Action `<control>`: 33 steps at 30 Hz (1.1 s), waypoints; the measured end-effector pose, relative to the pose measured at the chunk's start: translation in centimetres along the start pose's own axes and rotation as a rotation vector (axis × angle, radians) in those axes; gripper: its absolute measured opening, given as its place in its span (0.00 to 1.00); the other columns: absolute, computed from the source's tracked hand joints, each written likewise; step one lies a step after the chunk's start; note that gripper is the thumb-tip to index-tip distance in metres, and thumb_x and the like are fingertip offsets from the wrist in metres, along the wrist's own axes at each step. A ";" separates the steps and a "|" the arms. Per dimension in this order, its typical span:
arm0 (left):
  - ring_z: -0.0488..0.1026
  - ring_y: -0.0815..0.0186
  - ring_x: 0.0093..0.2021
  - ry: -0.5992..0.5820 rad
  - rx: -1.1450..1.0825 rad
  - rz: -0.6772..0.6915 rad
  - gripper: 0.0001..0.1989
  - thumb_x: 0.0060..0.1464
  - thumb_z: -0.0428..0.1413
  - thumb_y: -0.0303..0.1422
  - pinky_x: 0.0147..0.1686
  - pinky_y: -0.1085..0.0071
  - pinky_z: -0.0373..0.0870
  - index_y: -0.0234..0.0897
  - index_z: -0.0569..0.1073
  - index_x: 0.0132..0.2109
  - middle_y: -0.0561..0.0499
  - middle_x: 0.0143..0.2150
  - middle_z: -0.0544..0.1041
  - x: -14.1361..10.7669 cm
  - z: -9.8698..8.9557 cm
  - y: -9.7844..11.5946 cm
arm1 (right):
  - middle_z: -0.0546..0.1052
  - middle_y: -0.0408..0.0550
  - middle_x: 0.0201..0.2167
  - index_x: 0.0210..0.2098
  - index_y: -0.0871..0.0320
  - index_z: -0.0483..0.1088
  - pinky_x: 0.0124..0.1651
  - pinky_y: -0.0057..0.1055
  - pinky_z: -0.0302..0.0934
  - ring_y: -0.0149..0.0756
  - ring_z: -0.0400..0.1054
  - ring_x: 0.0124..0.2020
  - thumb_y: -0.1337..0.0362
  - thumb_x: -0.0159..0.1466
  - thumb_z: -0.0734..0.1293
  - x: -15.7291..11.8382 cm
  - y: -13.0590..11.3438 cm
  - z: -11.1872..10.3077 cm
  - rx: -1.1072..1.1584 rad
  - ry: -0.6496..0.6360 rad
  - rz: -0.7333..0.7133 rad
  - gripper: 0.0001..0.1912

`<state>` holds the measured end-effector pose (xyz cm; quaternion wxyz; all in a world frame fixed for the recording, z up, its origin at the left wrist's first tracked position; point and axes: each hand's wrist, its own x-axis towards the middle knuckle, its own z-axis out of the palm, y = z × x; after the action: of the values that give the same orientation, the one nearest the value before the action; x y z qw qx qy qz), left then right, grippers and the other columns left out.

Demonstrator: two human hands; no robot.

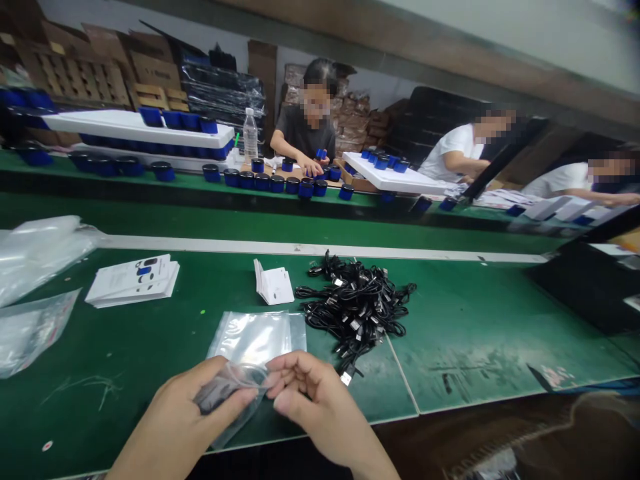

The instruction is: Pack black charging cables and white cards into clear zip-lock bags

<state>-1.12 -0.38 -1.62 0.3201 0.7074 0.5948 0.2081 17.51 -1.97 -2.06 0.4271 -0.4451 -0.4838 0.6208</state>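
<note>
My left hand point(200, 400) is closed around a small clear plastic bag point(245, 380) with something dark inside, which I cannot make out clearly. Thumb and fingers of my right hand point(315, 400) pinch the edge of the bag at its right side. Just beyond the hands lie flat clear bags point(257, 333) on the green table. To their right is a heap of coiled black USB cables point(360, 300). A small stack of folded white leaflets point(274, 283) stands behind the bags.
Printed white cards point(135, 280) and larger plastic bags point(40, 260) lie at the left. A white strip point(300, 249) crosses the green table point(465, 320). Beyond it are blue-and-black round items point(263, 181), white boards point(150, 127), a bottle point(250, 137) and several people at work.
</note>
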 end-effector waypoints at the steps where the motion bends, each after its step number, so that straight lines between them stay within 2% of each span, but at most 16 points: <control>1: 0.72 0.67 0.22 0.031 -0.076 -0.039 0.15 0.48 0.56 0.47 0.23 0.77 0.68 0.42 0.74 0.26 0.57 0.21 0.75 -0.2 0.3 0.2 | 0.75 0.44 0.30 0.38 0.59 0.72 0.37 0.28 0.62 0.32 0.68 0.32 0.67 0.53 0.71 -0.1 0.1 0.0 -0.032 0.023 -0.014 0.13; 4: 0.73 0.67 0.25 0.071 -0.309 -0.107 0.14 0.47 0.57 0.47 0.27 0.76 0.68 0.42 0.73 0.27 0.57 0.23 0.76 -0.7 1.1 0.8 | 0.73 0.43 0.24 0.29 0.60 0.72 0.34 0.27 0.60 0.31 0.66 0.28 0.66 0.55 0.69 -0.2 0.3 0.2 -0.144 0.115 -0.039 0.04; 6: 0.73 0.67 0.26 0.107 -0.429 -0.134 0.14 0.48 0.56 0.47 0.29 0.76 0.68 0.42 0.74 0.29 0.57 0.24 0.76 -0.9 1.5 1.1 | 0.72 0.43 0.22 0.26 0.61 0.71 0.33 0.27 0.59 0.31 0.65 0.26 0.65 0.58 0.66 -0.1 0.4 0.3 -0.169 0.158 -0.050 0.07; 8: 0.72 0.67 0.25 0.146 -0.511 -0.166 0.14 0.50 0.55 0.48 0.26 0.76 0.67 0.41 0.73 0.31 0.57 0.23 0.74 -1.0 1.5 1.2 | 0.72 0.43 0.22 0.26 0.61 0.70 0.32 0.27 0.58 0.31 0.64 0.26 0.64 0.59 0.66 0.1 0.3 0.3 -0.184 0.167 -0.066 0.07; 11: 0.69 0.69 0.22 0.190 -0.566 -0.216 0.15 0.50 0.55 0.49 0.23 0.77 0.64 0.41 0.73 0.32 0.57 0.22 0.72 -0.9 1.4 0.9 | 0.69 0.42 0.21 0.25 0.60 0.69 0.31 0.26 0.57 0.30 0.62 0.25 0.63 0.58 0.65 0.3 -0.1 0.1 -0.211 0.166 -0.081 0.08; 14: 0.68 0.69 0.24 0.215 -0.592 -0.237 0.16 0.48 0.57 0.49 0.24 0.77 0.64 0.41 0.72 0.32 0.57 0.23 0.72 -0.9 1.3 0.6 | 0.67 0.40 0.20 0.23 0.60 0.68 0.30 0.26 0.56 0.29 0.60 0.24 0.63 0.57 0.65 0.3 -0.4 -0.2 -0.230 0.151 -0.079 0.09; 20: 0.64 0.72 0.23 0.208 -0.558 -0.200 0.16 0.48 0.57 0.48 0.22 0.81 0.60 0.40 0.70 0.26 0.59 0.21 0.68 -0.9 1.0 0.7 | 0.66 0.40 0.19 0.22 0.59 0.66 0.30 0.26 0.55 0.29 0.60 0.24 0.64 0.57 0.65 0.2 -0.5 -0.2 -0.243 0.159 -0.096 0.09; 23: 0.65 0.72 0.22 0.240 -0.548 -0.185 0.16 0.48 0.57 0.48 0.22 0.80 0.62 0.40 0.70 0.27 0.59 0.22 0.68 -0.9 1.2 0.5 | 0.68 0.41 0.24 0.28 0.60 0.68 0.32 0.26 0.57 0.30 0.61 0.27 0.64 0.58 0.66 0.3 0.0 0.1 -0.163 0.112 -0.104 0.05; 25: 0.67 0.70 0.21 0.260 -0.527 -0.186 0.17 0.49 0.55 0.50 0.21 0.79 0.64 0.40 0.70 0.29 0.58 0.22 0.71 -0.8 1.6 0.5 | 0.67 0.41 0.25 0.27 0.59 0.68 0.33 0.26 0.57 0.30 0.61 0.28 0.64 0.59 0.66 0.5 0.5 0.8 -0.120 0.093 -0.144 0.06; 28: 0.71 0.68 0.23 0.303 -0.443 -0.152 0.18 0.53 0.50 0.51 0.25 0.77 0.68 0.40 0.70 0.34 0.57 0.23 0.74 -0.9 2.7 0.6 | 0.64 0.40 0.23 0.24 0.58 0.65 0.30 0.25 0.56 0.29 0.59 0.26 0.61 0.60 0.65 0.8 1.7 2.2 -0.020 0.208 -0.208 0.11; 31: 0.74 0.67 0.23 0.305 -0.290 -0.057 0.17 0.57 0.47 0.48 0.25 0.77 0.69 0.41 0.71 0.32 0.56 0.22 0.75 -0.9 3.8 0.4 | 0.65 0.40 0.22 0.29 0.57 0.65 0.27 0.24 0.58 0.29 0.59 0.24 0.56 0.62 0.63 0.8 2.9 3.6 0.039 0.321 -0.198 0.12; 33: 0.76 0.67 0.23 0.328 -0.218 0.018 0.16 0.58 0.47 0.45 0.23 0.78 0.70 0.42 0.71 0.31 0.56 0.23 0.77 -1.1 4.4 0.1 | 0.68 0.41 0.22 0.32 0.57 0.68 0.27 0.25 0.61 0.30 0.62 0.24 0.52 0.61 0.64 0.6 3.5 4.2 -0.047 0.334 -0.185 0.14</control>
<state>1.69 -2.32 -4.61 0.2916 0.6306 0.6066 0.3864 12.97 -2.91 -5.02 0.5461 -0.5054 -0.4594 0.4850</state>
